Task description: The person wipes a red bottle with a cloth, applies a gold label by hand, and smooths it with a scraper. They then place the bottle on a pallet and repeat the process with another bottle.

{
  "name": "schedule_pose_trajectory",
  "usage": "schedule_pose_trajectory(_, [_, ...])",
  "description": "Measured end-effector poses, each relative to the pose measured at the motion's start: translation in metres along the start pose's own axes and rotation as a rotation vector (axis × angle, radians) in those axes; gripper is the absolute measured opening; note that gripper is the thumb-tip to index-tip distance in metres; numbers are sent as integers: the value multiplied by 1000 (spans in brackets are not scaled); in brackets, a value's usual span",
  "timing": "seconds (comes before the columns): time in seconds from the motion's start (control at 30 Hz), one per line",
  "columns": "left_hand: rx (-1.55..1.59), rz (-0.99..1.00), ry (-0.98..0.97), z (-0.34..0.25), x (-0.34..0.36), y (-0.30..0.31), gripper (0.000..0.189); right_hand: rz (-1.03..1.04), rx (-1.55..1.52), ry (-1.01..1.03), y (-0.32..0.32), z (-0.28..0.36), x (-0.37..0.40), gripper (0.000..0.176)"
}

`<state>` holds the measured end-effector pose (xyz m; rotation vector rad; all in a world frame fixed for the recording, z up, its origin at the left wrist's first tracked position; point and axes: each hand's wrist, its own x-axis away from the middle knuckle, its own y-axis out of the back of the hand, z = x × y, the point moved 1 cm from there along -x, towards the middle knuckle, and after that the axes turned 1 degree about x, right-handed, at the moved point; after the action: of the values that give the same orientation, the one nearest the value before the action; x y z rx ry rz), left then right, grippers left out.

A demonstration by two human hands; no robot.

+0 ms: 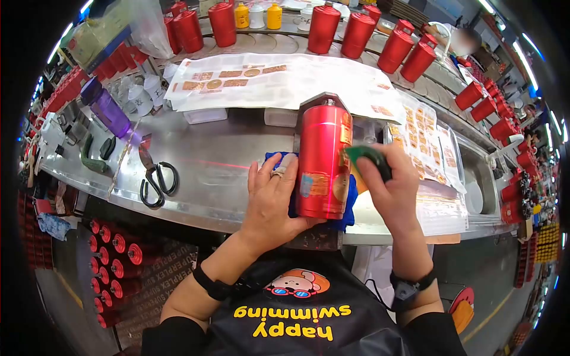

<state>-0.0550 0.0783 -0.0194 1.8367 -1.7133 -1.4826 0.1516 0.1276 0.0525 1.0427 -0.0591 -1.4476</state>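
A shiny red metal bottle with gold decals lies on a blue cloth, its neck pointing away from me. My left hand grips it from the left, fingers along its side and thumb at its base; one finger is wrapped in tape and another wears a ring. In my right hand is a green scraper, closed in the fingers, its edge against the gold decal on the bottle's right side. A red laser line runs across the bottle.
A decal sheet lies behind the bottle; more decal sheets are at right, before a sink. Scissors and a purple water bottle are at left. Several red bottles stand on the conveyor.
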Motion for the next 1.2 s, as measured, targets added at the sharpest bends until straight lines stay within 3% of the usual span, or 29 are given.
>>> schedule_pose_trajectory(0.03, [-10, -8, -6, -1, 0, 3, 104, 176, -364, -132, -3, -4, 8, 17])
schedule_pose_trajectory(0.1, [-14, -20, -27, -2, -2, 4, 104, 403, -336, -79, 0, 6, 10, 20])
schedule_pose_trajectory(0.13, [15, -33, -22, -1, -2, 2, 104, 202, -293, -53, -9, -6, 13, 20])
schedule_pose_trajectory(0.17, [39, -47, -17, -1, 1, -1, 104, 99, -246, -179, -5, -5, 10, 19])
schedule_pose_trajectory(0.23, [31, -61, -22, -1, 1, 1, 103, 55, -336, -272, 0, -10, 16, 19])
schedule_pose_trajectory(0.3, [-14, -46, -57, -5, -3, 8, 101, 182, -419, -276, 6, -2, 21, 18])
schedule_pose_trajectory(0.47, [-93, -67, -124, -14, -7, 13, 96, 204, -468, -367, 10, -8, 23, 19])
schedule_pose_trajectory(0.77, [-83, -56, -119, -14, -5, 12, 95, 227, -485, -348, 9, -9, 12, 25])
schedule_pose_trajectory(0.9, [-78, -64, -123, -14, -5, 11, 95, 347, -434, -236, 7, -9, 0, 25])
schedule_pose_trajectory(1.2, [11, -48, -102, -12, -3, 9, 98, 388, -505, -307, 6, -9, 3, 23])
